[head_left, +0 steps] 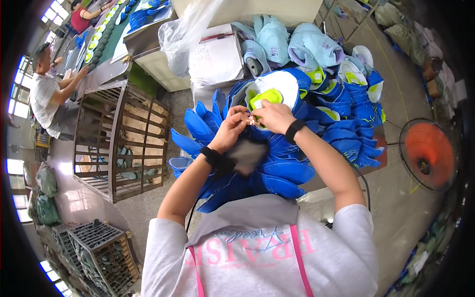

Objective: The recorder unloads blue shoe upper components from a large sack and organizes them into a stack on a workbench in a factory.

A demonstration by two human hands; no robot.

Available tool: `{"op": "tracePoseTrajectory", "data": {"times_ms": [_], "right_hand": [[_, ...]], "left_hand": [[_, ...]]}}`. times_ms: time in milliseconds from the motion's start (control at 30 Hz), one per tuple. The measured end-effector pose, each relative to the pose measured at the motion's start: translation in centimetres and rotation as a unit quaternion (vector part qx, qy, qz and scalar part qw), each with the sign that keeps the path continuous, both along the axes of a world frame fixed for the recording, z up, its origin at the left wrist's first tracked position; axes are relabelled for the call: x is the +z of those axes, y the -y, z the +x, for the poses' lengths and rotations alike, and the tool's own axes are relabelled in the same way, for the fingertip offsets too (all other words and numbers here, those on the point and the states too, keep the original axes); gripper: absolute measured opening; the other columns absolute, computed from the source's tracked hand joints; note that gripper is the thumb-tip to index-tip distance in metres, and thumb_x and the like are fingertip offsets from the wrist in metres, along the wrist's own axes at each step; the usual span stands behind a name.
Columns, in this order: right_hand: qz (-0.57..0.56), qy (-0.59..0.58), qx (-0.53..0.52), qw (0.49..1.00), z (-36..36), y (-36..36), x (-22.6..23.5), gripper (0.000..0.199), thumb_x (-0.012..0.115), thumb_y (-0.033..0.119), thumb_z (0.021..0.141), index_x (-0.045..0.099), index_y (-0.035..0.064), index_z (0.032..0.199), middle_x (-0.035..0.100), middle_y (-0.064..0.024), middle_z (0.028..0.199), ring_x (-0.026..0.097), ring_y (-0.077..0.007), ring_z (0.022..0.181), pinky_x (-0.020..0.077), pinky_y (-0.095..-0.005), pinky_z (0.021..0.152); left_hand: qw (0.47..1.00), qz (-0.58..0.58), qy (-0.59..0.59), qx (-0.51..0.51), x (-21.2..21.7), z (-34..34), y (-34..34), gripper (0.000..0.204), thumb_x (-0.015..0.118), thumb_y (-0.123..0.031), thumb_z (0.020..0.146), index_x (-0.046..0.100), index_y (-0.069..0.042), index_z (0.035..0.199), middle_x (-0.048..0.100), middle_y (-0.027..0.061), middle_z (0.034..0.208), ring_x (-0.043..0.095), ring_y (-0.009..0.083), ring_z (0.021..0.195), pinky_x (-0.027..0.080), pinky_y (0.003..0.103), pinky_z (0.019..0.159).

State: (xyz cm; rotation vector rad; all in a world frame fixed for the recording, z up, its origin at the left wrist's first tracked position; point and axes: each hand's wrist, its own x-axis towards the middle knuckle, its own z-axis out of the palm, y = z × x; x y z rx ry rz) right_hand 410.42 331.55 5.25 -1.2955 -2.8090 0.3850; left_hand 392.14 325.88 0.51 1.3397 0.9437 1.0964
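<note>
In front of me a shoe upper with a white lining and a bright yellow-green inner piece (269, 97) lies on top of a large spread pile of blue shoe uppers (284, 174). At its near edge, my left hand (230, 128) pinches a small pale crumpled scrap (252, 121). My right hand (273, 117) meets it there, thumb and fingers closed on the same scrap, next to the yellow-green piece. What exactly the scrap is cannot be made out. Black bands circle both wrists. Below my left hand a grey-brown shape (249, 156) is blurred.
Light-blue shoes (272, 40) and a paper pad with a pen (216, 62) sit beyond the pile, beside a clear plastic bag (180, 42). More blue uppers (349, 106) are stacked to the right. A slatted cart (121, 143) stands left, an orange fan (426, 153) right. Co-workers sit at far left.
</note>
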Motion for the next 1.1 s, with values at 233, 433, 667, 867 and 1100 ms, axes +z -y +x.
{"op": "tracePoseTrajectory", "data": {"times_ms": [233,433,667,867,1100], "right_hand": [[-0.106,-0.170,0.065,0.977,0.6,-1.8,-1.0,0.020,0.061,0.019,0.074,0.062,0.0172,0.094,0.054,-0.0066,0.089,0.058,-0.0268,0.080,0.0466,-0.0369,0.067],[-0.063,-0.163,0.109,0.978,2.6,-1.3,-0.2,0.011,0.059,0.019,0.077,0.056,0.0085,0.080,0.054,-0.0074,0.083,0.056,-0.0280,0.076,0.0446,-0.0367,0.064],[-0.341,-0.271,-0.016,0.900,4.5,-1.7,0.3,0.013,0.062,0.012,0.079,0.057,0.0005,0.083,0.059,-0.0034,0.073,0.054,-0.0102,0.065,0.0434,-0.0256,0.060],[-0.358,-0.275,-0.084,0.888,4.5,-2.2,0.6,0.012,0.064,0.010,0.076,0.058,0.0013,0.082,0.062,-0.0070,0.070,0.058,-0.0119,0.060,0.0455,-0.0258,0.058],[-0.512,-0.665,-0.074,0.538,0.3,1.2,2.3,0.013,0.058,-0.003,0.079,0.051,0.0069,0.084,0.054,-0.0030,0.066,0.056,-0.0116,0.059,0.0430,-0.0219,0.054]], "left_hand": [[0.990,0.063,-0.122,-0.032,0.3,-0.1,-0.7,0.008,0.050,-0.003,0.088,0.058,-0.003,0.086,0.051,0.0065,0.091,0.049,0.0173,0.089,0.038,0.027,0.086],[0.962,0.188,-0.196,-0.005,1.6,0.9,-0.5,0.006,0.053,-0.004,0.084,0.059,-0.005,0.082,0.052,0.0075,0.076,0.049,0.0237,0.077,0.040,0.031,0.072],[0.990,-0.004,-0.139,-0.029,2.4,2.8,-2.2,0.021,0.064,-0.016,0.078,0.059,0.000,0.090,0.056,0.0119,0.079,0.055,0.0220,0.067,0.045,0.032,0.063],[0.966,-0.038,-0.232,-0.105,2.7,1.9,-3.2,0.025,0.067,-0.019,0.078,0.061,0.000,0.093,0.057,0.0037,0.072,0.053,0.0102,0.069,0.044,0.026,0.063],[0.960,-0.031,-0.241,-0.135,2.9,1.7,-3.7,0.019,0.069,-0.017,0.077,0.059,-0.002,0.083,0.053,0.0004,0.065,0.044,0.0081,0.063,0.038,0.027,0.057]]}}
